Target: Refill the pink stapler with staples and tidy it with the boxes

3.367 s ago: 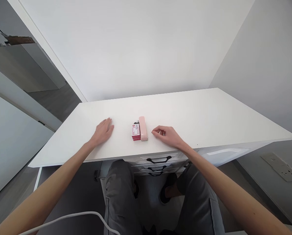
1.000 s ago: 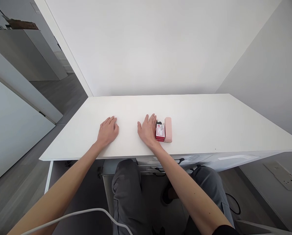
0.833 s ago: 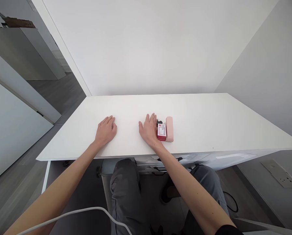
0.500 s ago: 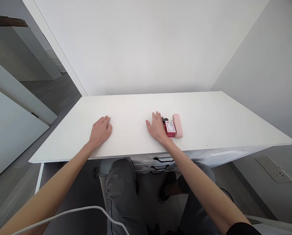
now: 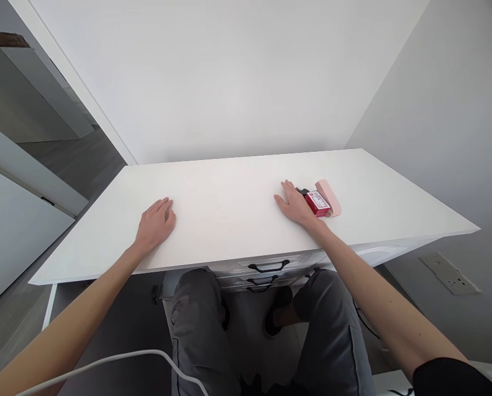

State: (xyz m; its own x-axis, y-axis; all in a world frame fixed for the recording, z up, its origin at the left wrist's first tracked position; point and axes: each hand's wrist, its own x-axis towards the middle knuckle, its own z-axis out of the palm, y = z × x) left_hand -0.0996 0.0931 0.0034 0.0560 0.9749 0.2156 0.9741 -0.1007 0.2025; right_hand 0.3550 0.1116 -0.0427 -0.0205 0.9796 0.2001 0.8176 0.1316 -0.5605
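Note:
On the left part of the white desk [image 5: 225, 220], my left hand [image 5: 155, 224] rests palm down with nothing in it, fingers loosely extended. My right hand [image 5: 295, 203] lies on the desk further right, its fingers stretched and thumb apart. The outer side of that hand is against a small group of things: a red and white box [image 5: 318, 203], a small black item [image 5: 302, 192] whose kind I cannot make out, and a pink elongated case [image 5: 329, 197] at the far right of the group. Part of the black item is hidden behind the hand and box.
White walls stand behind and to the right of the desk, with a socket panel [image 5: 451, 273] low on the right. Drawers with black handles [image 5: 269, 267] sit under the front edge. A white cable [image 5: 142, 352] crosses in front of my left forearm.
My right hand has slid to the right, and the box, black item and pink case have shifted right along with it, now tilted. My left hand stays on the desk; the view has turned slightly.

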